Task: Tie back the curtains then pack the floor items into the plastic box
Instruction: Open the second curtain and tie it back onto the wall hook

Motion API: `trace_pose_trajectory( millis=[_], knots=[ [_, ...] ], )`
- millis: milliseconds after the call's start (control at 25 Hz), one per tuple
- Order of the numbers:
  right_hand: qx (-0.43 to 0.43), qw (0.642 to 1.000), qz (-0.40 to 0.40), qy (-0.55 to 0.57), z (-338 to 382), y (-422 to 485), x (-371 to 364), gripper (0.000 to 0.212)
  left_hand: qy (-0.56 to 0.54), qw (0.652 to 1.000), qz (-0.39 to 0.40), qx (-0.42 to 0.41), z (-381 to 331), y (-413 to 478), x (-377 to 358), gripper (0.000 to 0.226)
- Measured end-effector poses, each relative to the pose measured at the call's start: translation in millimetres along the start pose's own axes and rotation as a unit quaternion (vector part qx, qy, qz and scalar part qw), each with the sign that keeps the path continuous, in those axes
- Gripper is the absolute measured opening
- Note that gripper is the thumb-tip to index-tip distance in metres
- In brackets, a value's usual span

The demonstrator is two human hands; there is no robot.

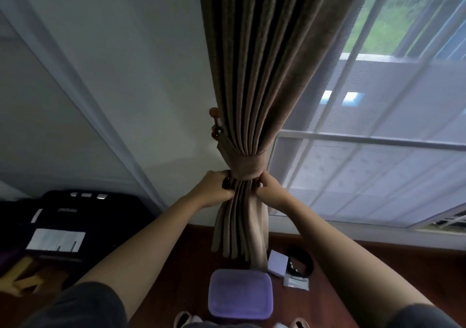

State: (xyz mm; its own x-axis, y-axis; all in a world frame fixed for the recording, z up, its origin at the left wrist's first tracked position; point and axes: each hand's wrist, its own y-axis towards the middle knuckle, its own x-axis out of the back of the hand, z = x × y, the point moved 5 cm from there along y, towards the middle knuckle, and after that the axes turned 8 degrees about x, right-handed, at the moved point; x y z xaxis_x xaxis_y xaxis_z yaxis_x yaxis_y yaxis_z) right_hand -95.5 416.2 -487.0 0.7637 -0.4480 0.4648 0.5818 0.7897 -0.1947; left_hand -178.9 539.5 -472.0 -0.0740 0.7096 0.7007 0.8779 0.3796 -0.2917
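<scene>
A brown pleated curtain [254,75] hangs beside the window, gathered at its waist by a matching fabric tie-back [248,166] that runs to a wooden hook [215,123] on the wall. My left hand [213,187] grips the gathered folds just under the band on the left. My right hand [268,188] pinches the folds on the right side. On the wooden floor below stands a purple-lidded plastic box [240,293]. Right of it lie a small lilac box [277,263], a black round item [301,262] and a clear packet [295,282].
A window [378,125] with a sheer screen fills the right side. A dark suitcase or bag [70,221] with white labels sits at the left by the wall. My feet in slippers [186,319] stand close to the plastic box.
</scene>
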Motion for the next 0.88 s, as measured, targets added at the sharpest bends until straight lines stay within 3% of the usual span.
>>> trace_pose_trajectory(
  millis=[240,400,520,600,720,880],
  knots=[
    [0.036,0.999,0.026,0.022,7.4,19.0,-14.7,0.048,-0.05,0.996,-0.062,0.03,30.1,-8.2,4.1,0.019],
    [0.082,0.982,-0.172,0.021,-26.4,1.1,13.5,0.05,-0.078,0.997,-0.013,0.019,30.9,-8.4,-6.5,0.019],
    [0.102,0.957,-0.27,0.023,-40.7,-20.7,32.7,0.027,-0.083,0.996,-0.022,0.005,29.3,-6.8,-6.9,0.023],
    [0.159,0.961,-0.223,-0.043,-29.5,-23.7,32.3,0.017,-0.063,0.997,-0.052,-0.005,25.8,-4.1,-3.7,0.027],
    [0.192,0.956,-0.151,-0.161,-12.0,-19.3,22.7,0.037,-0.006,0.998,-0.051,-0.028,15.1,-2.1,-2.7,0.027],
    [0.171,0.946,-0.172,-0.214,-9.8,-16.9,17.1,0.03,0.1,0.992,-0.062,-0.048,2.0,1.3,-5.4,0.025]
  ],
)
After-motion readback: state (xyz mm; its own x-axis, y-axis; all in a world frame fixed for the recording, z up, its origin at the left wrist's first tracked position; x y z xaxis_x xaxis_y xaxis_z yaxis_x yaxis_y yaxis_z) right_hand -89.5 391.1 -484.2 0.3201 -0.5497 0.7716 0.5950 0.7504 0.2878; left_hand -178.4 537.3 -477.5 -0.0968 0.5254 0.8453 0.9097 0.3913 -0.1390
